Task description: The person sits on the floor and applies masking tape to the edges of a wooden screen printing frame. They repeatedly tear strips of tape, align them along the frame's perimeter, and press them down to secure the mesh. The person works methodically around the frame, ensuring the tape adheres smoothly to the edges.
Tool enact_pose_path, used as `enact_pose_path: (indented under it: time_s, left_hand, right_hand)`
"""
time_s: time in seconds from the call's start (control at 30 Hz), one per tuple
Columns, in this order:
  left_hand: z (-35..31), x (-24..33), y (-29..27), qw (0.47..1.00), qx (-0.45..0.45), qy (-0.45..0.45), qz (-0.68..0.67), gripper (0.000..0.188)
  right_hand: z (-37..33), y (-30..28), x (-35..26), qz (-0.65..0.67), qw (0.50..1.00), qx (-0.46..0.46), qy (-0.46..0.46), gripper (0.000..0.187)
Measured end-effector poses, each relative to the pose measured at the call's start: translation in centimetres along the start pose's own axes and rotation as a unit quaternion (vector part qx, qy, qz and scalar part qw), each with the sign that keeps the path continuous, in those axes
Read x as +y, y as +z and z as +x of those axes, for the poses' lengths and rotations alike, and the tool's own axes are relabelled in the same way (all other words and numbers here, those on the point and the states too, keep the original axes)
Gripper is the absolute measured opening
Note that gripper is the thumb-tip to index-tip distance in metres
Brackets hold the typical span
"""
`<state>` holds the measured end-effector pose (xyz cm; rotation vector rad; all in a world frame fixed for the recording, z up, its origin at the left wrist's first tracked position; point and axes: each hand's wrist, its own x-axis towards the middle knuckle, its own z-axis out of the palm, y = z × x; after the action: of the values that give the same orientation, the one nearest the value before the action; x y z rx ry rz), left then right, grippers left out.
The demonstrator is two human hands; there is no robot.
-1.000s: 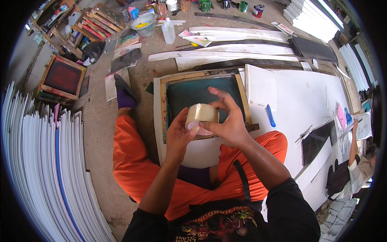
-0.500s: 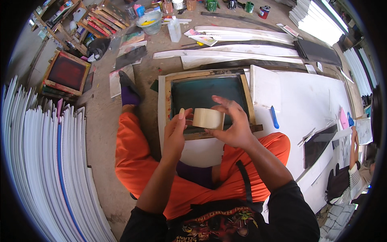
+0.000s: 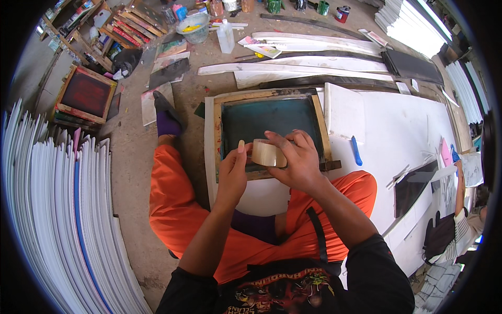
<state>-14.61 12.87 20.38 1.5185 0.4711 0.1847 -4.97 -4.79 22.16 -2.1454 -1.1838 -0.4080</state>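
Note:
A wide roll of clear-to-tan packing tape (image 3: 267, 154) is held above a wood-framed printing screen (image 3: 266, 118) with dark green mesh. My right hand (image 3: 299, 161) grips the roll from its right side, fingers over the top and thumb beneath. At the roll's left edge, my left hand (image 3: 233, 171) is closed, thumb upright and fingers pressed against the tape. Whether a loose strip lies between those fingers is too small to tell. The screen rests on white board in front of my crossed legs, its near edge partly hidden behind my hands.
A blue cutter (image 3: 356, 152) lies on the white sheet (image 3: 384, 123) to the right. Stacked white boards (image 3: 57, 204) stand at the left. Another framed screen (image 3: 86, 91), a plastic bottle (image 3: 225, 36) and a basin (image 3: 193, 29) sit farther off. A person (image 3: 455, 233) works at far right.
My right hand's fingers have come down over the top of the roll, and the roll has tilted. My left hand has shifted slightly right, closer against the tape.

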Motion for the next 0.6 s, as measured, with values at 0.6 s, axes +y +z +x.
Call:
enact_pose_path:
  time_s: [0.6]
  left_hand:
    - [1.4,-3.1,1.3,0.997,0.046,0.003,-0.054,0.028]
  right_hand:
    - [-1.3,1.5,1.1,0.061,0.998,-0.030,-0.004,0.078]
